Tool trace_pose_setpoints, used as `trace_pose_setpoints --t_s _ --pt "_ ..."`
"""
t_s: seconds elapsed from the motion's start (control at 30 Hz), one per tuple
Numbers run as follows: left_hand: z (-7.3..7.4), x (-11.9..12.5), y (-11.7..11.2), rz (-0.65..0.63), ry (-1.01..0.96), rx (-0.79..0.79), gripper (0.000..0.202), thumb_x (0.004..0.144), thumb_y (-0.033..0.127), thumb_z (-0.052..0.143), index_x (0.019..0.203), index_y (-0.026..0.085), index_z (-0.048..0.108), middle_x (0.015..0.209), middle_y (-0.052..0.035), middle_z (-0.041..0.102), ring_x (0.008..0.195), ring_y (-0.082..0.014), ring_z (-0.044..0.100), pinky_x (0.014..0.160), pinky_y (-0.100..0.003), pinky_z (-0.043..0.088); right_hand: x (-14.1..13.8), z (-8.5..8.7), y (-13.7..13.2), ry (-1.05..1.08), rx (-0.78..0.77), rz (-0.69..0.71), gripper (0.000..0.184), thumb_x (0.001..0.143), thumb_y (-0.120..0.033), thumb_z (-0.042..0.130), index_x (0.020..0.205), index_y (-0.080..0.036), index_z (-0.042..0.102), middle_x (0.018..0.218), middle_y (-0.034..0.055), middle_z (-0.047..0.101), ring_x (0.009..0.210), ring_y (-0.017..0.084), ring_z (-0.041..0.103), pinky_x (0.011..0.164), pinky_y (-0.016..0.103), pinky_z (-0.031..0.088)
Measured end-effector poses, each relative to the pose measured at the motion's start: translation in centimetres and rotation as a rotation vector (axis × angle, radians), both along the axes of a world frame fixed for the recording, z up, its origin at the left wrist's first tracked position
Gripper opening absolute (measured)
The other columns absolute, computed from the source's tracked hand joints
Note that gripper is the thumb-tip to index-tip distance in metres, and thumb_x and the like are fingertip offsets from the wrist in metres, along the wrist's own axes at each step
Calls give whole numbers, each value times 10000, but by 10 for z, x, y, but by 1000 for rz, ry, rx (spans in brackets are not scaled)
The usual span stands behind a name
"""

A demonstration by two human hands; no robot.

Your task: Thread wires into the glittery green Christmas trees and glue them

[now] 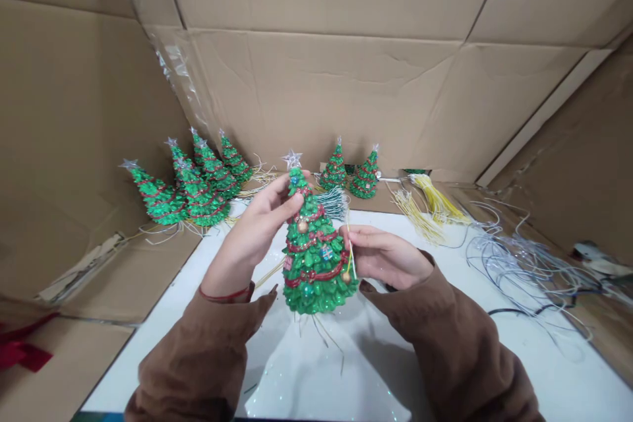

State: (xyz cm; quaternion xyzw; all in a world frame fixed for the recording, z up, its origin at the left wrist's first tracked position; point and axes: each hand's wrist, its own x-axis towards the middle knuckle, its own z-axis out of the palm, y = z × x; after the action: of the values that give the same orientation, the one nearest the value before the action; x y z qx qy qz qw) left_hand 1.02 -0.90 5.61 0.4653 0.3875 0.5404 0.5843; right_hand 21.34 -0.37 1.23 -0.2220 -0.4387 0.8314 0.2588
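A green glittery Christmas tree ornament (316, 270) with red garlands, small baubles and a clear star on top is held upright over the white work surface. My left hand (270, 214) grips it near the top, thumb in front and fingers behind. Beside the tree's right edge, my right hand (386, 254) pinches a thin yellow and white wire (351, 256) between thumb and fingers. Its other fingers are curled and partly hidden. Thin wire ends (326, 336) hang below the tree's base.
Several similar trees (198, 194) lean at the left, and two more (364, 173) stand at the back. Bundles of yellow wires (438, 201) lie back right, near a tangle of white wires (519, 264). Cardboard walls (316, 92) enclose the white table (494, 369).
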Motion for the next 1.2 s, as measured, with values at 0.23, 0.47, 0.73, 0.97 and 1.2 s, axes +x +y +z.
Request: trace_pose_setpoints --t_s 0.23,0.47,0.73,0.97,1.2 --pt "-16 13 11 30 -248 168 307 712 397 702 915 177 631 793 -29 618 714 -142 594 652 -242 499 -9 2 -12 151 -288 108 190 778 -310 674 803 -162 557 779 10 590 714 130 581 669 274 468" --pt "-7 20 5 11 -384 30 212 896 363 466 808 189 550 557 23 532 529 -120 578 660 -291 542 -4 9 -13 52 -164 -19 190 796 -340 676 824 -178 582 944 34 612 799 132 570 727 290 471" --pt "3 12 2 75 -326 -9 213 893 371 473 794 188 520 568 21 557 523 -120 585 560 -241 522 12 18 -13 -119 447 -269 221 933 -368 475 897 -207 621 1017 41 604 1011 174 558 941 358 404" --pt "1 13 -5 224 -34 17 187 835 375 570 810 196 523 627 0 621 501 -138 601 436 -216 462 9 27 -26 -301 781 -327 226 958 -326 422 921 -192 600 925 40 590 909 150 555 828 288 424" --pt "-4 15 0 261 27 22 198 842 388 567 803 211 486 656 22 600 445 -104 572 427 -201 448 6 24 -27 -334 822 -377 199 954 -302 435 905 -193 594 919 33 588 881 138 541 794 268 419"
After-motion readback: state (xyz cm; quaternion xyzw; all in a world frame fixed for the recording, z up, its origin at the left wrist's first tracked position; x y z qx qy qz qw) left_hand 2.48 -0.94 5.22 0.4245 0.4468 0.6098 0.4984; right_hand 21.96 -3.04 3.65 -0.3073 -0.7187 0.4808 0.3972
